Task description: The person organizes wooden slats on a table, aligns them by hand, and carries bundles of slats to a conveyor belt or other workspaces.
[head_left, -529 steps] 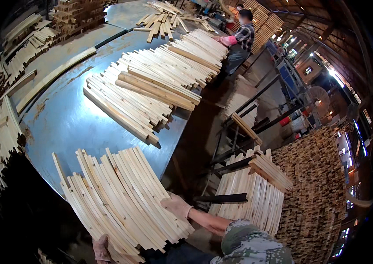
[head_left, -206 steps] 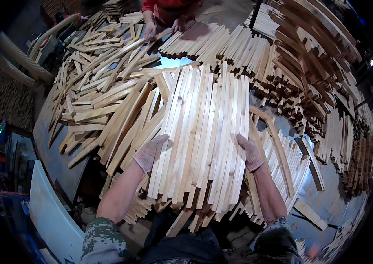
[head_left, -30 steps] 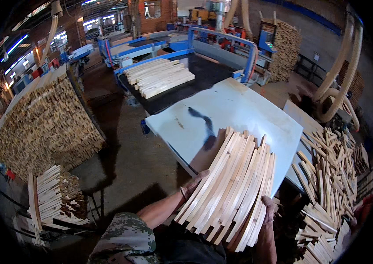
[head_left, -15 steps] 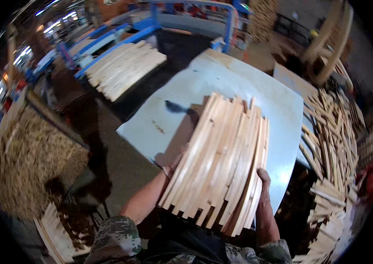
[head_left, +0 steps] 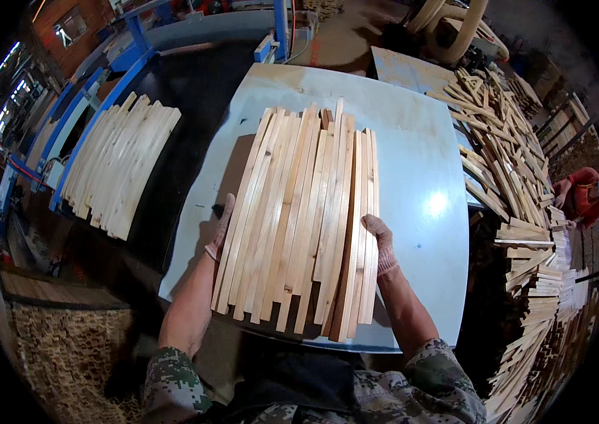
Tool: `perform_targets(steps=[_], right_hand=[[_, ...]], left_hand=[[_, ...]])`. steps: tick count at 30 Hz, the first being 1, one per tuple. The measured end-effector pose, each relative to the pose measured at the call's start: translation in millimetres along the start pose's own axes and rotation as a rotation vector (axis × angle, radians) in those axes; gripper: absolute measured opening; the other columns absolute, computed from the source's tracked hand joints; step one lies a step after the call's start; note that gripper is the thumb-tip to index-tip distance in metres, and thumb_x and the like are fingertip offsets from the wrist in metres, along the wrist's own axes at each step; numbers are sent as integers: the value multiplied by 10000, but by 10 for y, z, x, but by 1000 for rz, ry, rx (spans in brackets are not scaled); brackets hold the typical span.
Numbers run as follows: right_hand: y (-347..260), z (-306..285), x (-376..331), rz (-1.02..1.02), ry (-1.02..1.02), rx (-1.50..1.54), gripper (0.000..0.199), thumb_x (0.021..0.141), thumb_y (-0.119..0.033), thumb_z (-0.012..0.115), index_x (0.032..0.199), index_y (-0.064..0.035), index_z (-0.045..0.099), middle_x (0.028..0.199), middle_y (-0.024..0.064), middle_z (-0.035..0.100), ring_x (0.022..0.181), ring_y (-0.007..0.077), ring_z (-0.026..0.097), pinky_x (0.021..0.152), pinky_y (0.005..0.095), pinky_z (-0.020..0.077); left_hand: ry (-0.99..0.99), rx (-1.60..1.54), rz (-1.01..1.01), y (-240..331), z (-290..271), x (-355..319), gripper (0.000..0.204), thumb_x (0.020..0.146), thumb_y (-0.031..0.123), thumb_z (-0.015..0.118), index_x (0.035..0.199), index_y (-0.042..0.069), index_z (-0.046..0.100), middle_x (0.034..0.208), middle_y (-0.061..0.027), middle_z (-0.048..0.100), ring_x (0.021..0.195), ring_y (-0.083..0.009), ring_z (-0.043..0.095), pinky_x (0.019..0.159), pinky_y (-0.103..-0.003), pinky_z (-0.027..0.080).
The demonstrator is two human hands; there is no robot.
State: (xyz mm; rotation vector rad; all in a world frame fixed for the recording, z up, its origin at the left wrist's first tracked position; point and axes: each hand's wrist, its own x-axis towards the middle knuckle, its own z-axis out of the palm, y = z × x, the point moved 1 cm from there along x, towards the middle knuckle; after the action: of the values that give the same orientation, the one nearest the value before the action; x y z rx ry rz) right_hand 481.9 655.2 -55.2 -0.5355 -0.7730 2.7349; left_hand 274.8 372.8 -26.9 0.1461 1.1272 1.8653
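Observation:
A wide bundle of pale wooden strips [head_left: 292, 212] lies side by side between my two hands, over the light blue-grey tabletop [head_left: 419, 162]. The ends are uneven, and a few strips on the right are tilted with a dark gap beside them. Along the bundle's left edge presses my left hand [head_left: 220, 230], in a pale glove, its fingers partly hidden by the wood. Gloved as well, my right hand [head_left: 381, 244] grips the right edge, thumb over the top strips. Whether the bundle touches the tabletop is hard to tell.
Another row of strips [head_left: 119, 166] rests on a black surface [head_left: 197, 92] beside a blue-framed machine [head_left: 133, 32] at the left. Loose wooden strips [head_left: 504, 155] are heaped at the right, with stacked strips [head_left: 532, 318] nearer. A large stack [head_left: 73, 346] stands at lower left.
The bundle has moved left in the picture and now lies more squarely over the tabletop, with both hands still at its sides. The view has turned to the right.

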Motion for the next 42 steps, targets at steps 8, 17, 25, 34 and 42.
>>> perform_targets(steps=[8, 17, 25, 34, 42], right_hand=[[622, 952, 253, -71, 167, -213, 196, 1032, -158, 648, 849, -131, 585, 793, -46, 529, 717, 65, 596, 702, 279, 607], [1487, 1887, 440, -106, 364, -132, 168, 1012, -235, 718, 1025, -72, 676, 922, 55, 723, 786, 186, 748, 693, 367, 678], [1553, 1372, 650, -194, 165, -438, 192, 1050, -267, 690, 1074, -76, 694, 1043, 31, 704, 1009, 170, 685, 1004, 400, 572], [1069, 1501, 467, -271, 278, -761, 399, 976, -238, 733, 1307, -31, 651, 1137, 68, 684, 1023, 154, 635, 1140, 371, 463], [846, 2191, 432, -107, 415, -1011, 656, 871, -209, 803, 1400, 81, 546, 1142, 152, 724, 967, 209, 703, 873, 342, 594]], left_hand=[[-165, -29, -178, 854, -926, 110, 836, 1067, 715, 413, 1625, 93, 429, 1531, -129, 575, 1352, -239, 587, 1168, -420, 475], [207, 441, -264, 1353, -2206, -114, 706, 1087, 631, 457, 1286, -4, 692, 1188, -97, 722, 1073, -192, 660, 982, -359, 519], [267, 370, -24, 1340, -2462, -173, 622, 1047, 585, 558, 1139, -2, 742, 1022, -77, 763, 923, -205, 720, 859, -361, 578], [124, 308, -197, 1443, -1668, -370, 640, 1003, 457, 673, 1429, -10, 573, 1228, -136, 708, 1069, -230, 720, 957, -382, 584], [-109, 290, -157, 1443, -1602, -187, 603, 903, 175, 744, 1436, -8, 532, 1272, -133, 686, 1119, -219, 695, 985, -395, 587]])
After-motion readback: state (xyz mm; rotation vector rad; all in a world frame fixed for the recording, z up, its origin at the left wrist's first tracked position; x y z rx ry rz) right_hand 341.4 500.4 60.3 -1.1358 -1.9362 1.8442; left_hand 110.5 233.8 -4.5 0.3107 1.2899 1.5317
